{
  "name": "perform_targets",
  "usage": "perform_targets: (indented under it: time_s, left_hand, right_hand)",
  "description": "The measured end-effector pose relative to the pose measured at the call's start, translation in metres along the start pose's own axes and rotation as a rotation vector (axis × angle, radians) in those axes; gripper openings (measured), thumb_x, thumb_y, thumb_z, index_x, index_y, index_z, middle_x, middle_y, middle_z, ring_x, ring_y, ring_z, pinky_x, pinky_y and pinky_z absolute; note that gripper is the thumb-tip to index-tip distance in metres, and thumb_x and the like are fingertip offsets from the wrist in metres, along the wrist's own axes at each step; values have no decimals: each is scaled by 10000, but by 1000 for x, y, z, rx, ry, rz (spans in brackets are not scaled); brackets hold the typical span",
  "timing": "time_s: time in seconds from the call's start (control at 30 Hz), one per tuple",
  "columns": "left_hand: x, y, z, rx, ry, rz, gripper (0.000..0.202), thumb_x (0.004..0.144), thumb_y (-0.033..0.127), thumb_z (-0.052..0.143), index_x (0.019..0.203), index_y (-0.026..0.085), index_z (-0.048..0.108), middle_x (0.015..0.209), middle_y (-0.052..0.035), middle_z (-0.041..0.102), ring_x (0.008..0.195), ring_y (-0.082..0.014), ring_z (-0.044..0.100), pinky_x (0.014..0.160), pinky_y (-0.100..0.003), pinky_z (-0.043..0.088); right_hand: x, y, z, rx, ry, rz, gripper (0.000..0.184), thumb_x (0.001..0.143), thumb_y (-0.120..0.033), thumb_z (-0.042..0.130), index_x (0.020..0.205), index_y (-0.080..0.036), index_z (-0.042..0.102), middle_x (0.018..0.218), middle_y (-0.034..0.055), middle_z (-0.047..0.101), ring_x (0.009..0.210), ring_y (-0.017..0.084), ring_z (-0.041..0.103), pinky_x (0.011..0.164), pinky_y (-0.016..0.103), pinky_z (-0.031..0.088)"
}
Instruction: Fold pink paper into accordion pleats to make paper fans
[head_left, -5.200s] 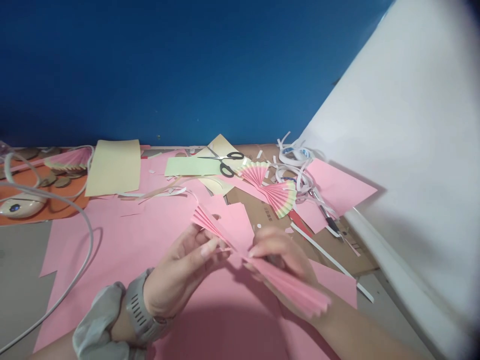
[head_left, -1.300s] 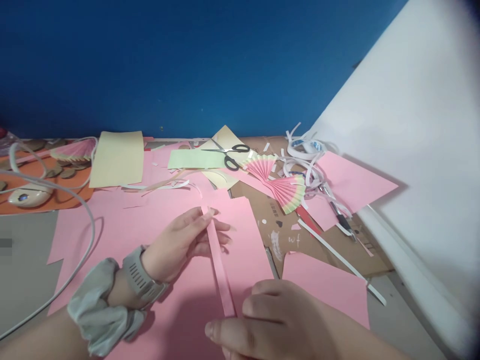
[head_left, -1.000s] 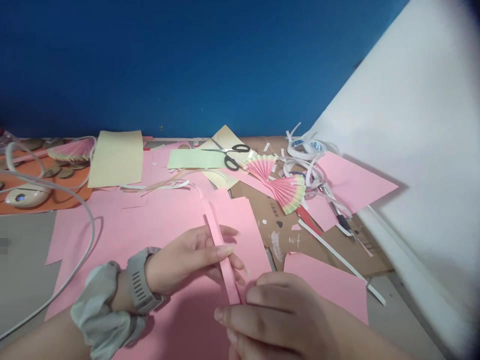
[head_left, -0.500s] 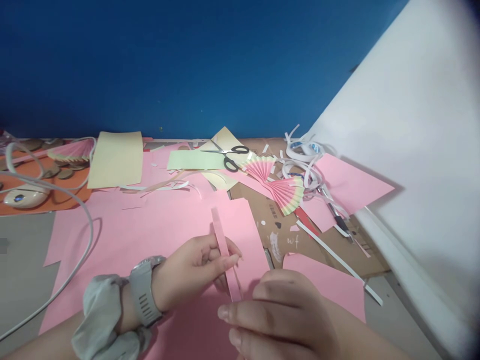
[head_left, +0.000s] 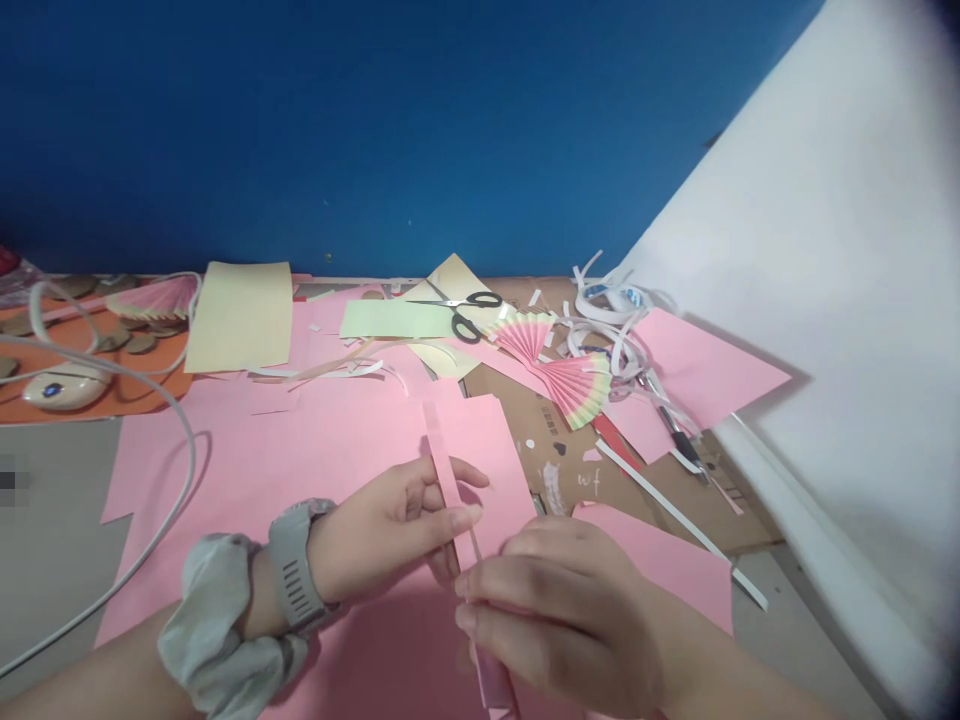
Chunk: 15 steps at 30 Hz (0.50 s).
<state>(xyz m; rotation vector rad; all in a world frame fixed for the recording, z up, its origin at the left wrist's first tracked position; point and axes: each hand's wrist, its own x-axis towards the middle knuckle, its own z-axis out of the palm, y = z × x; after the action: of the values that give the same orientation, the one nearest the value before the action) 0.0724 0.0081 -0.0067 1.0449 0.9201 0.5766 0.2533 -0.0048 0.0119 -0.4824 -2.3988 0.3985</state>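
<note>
- The blue wall [head_left: 405,130] closes off the back of the table, and the slanting white wall [head_left: 847,250] bounds its right side.
- Flat pink paper [head_left: 300,450] spreads beneath both hands and back to the yellow sheet [head_left: 244,318]; grey tabletop [head_left: 52,560] shows to its left, crossed by a white cable [head_left: 191,450].
- The scissors [head_left: 466,328] lie beyond the hands, blades parted over the green paper [head_left: 394,319], handles near the pleated fan [head_left: 551,370].
- Right of the pink paper, brown cardboard [head_left: 615,510] bears a pen [head_left: 686,450] and a white strip [head_left: 679,522] that runs past its edge.
- The right hand [head_left: 562,610] covers the middle of the folded pink strip [head_left: 444,470]; the strip's lower part comes out below and reaches about the bottom of the view. Whether it touches the paper underneath, I cannot tell.
- The right thumb is mostly hidden, and both forearms are cut off.
- The left hand [head_left: 397,525] holds the strip narrowly, thumb across its front, fingers behind, some spread past it.
- The right hand is closed on the strip just below, fingertips pressed together over it.
</note>
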Motion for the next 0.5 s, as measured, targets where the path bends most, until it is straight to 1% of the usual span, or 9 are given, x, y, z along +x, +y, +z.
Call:
perform_targets:
  time_s: [0.07, 0.13, 0.23, 0.33, 0.43, 0.5]
  left_hand:
    - [-1, -2, 0, 6, -32, -4, 233, 820, 295, 582, 1012, 167, 545, 619, 23, 567, 544, -106, 566, 526, -203, 450]
    - [-2, -4, 1, 22, -67, -9, 236, 817, 294, 584, 1009, 161, 546, 652, 11, 571, 566, -106, 562, 540, -204, 453]
    - [-4, -4, 3, 82, -95, -2, 229, 820, 291, 575, 1003, 154, 563, 672, 2, 577, 582, -111, 566, 550, -202, 453]
    - [-4, -2, 6, 122, -115, -15, 208, 822, 280, 561, 983, 152, 587, 697, -11, 597, 585, -117, 582, 560, -206, 459]
    - [-4, 0, 6, 133, -170, -7, 180, 831, 269, 536, 954, 155, 601, 712, -18, 617, 598, -120, 587, 578, -211, 460]
    - [-4, 0, 6, 164, -198, 22, 137, 828, 239, 521, 898, 156, 606, 709, -15, 621, 621, -125, 587, 589, -210, 456]
  right_hand:
    - [0, -1, 1, -2, -6, 35, 203, 879, -119, 427, 801, -168, 608, 695, -22, 687, 547, 73, 559, 544, 207, 417]
    - [1, -1, 2, 39, 4, 117, 199, 879, -124, 408, 811, -173, 589, 618, -35, 654, 518, 73, 549, 526, 202, 407]
    - [0, 0, 3, 107, 19, 218, 216, 878, -119, 387, 756, -186, 553, 568, -52, 631, 474, 61, 529, 505, 189, 398]
    - [-4, 2, 4, 85, 37, 163, 218, 877, -94, 410, 714, -184, 522, 631, -43, 670, 511, 57, 563, 523, 188, 400]
    - [-9, 6, 8, 109, 54, 110, 129, 891, -152, 457, 789, -178, 530, 691, -21, 681, 574, 78, 590, 554, 195, 418]
    - [-10, 8, 11, 191, 87, 148, 129, 911, -188, 430, 845, -171, 539, 717, 0, 668, 636, 95, 596, 597, 205, 443]
